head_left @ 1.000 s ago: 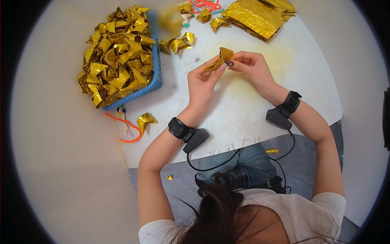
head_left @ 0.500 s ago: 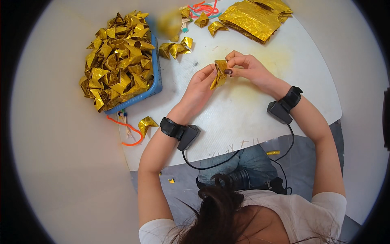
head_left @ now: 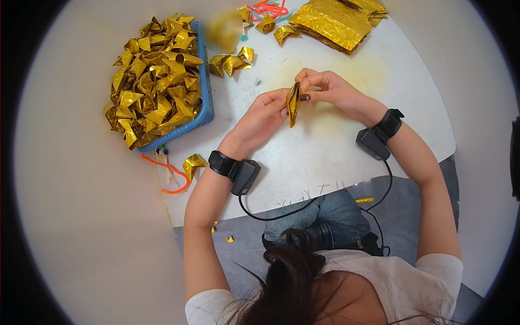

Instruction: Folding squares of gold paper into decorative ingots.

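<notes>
Between my two hands is a folded piece of gold foil paper (head_left: 293, 105), held upright over the white table (head_left: 346, 146) with a narrow opening along its edge. My left hand (head_left: 265, 112) pinches it from the left side. On the other side, the fingertips of my right hand (head_left: 336, 92) grip its upper right edge, thumb against the paper. Some of the fingertips are hidden behind the foil. Nearest to my left hand lie a few folded gold foil pieces (head_left: 232, 63).
A blue basket (head_left: 208, 95) heaped with folded gold pieces stands at the left. At the far right lies a stack of gold foil sheets (head_left: 330, 26), near pink and teal fuzzy stems (head_left: 266, 8). An orange stem (head_left: 179, 190) and a folded gold piece (head_left: 193, 165) lie nearer.
The folded foil paper has turned in my hands, so its narrow opening now shows instead of its broad side. My left hand has shifted slightly; both hands keep their grip.
</notes>
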{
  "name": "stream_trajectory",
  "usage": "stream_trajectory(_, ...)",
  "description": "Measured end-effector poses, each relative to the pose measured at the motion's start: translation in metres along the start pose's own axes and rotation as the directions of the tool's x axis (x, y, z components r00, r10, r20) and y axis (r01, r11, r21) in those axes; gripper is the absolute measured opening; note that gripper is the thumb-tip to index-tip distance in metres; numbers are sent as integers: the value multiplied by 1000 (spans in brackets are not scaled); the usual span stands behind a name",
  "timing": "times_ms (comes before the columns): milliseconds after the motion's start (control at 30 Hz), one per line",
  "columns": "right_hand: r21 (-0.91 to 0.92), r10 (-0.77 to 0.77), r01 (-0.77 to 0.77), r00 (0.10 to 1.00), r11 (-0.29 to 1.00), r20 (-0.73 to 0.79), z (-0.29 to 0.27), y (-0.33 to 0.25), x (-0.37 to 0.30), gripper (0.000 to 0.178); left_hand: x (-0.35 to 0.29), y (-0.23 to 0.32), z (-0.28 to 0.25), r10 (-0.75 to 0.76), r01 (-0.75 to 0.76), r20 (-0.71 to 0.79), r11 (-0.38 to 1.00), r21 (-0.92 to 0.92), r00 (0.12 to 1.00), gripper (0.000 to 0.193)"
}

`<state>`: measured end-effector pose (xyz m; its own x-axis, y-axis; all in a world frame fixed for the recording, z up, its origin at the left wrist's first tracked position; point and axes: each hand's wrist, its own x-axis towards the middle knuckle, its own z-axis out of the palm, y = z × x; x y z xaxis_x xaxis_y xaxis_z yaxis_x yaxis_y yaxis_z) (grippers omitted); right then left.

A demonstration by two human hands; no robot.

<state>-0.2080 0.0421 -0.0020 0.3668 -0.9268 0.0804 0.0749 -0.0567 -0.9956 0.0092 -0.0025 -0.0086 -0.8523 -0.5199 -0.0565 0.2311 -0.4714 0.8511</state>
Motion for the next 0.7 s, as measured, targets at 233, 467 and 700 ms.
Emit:
stream_trajectory(233, 276, -51, 54, 999, 960, -19, 13, 1, -3, 7, 2, -5, 14, 201, -194, 11, 954, -229, 979, 36)
stream_trajectory(467, 425, 82, 7, 978, 905, -191, 6, -10, -5, 11, 6, -6, 8, 104, -157, -172, 930, -331, 980, 34)
stream_trajectory(700, 134, -105, 776, 249, 616, -963, -93, -83, -16, 5, 9, -9, 6, 35, -124, -211, 896, -426, 977, 33)
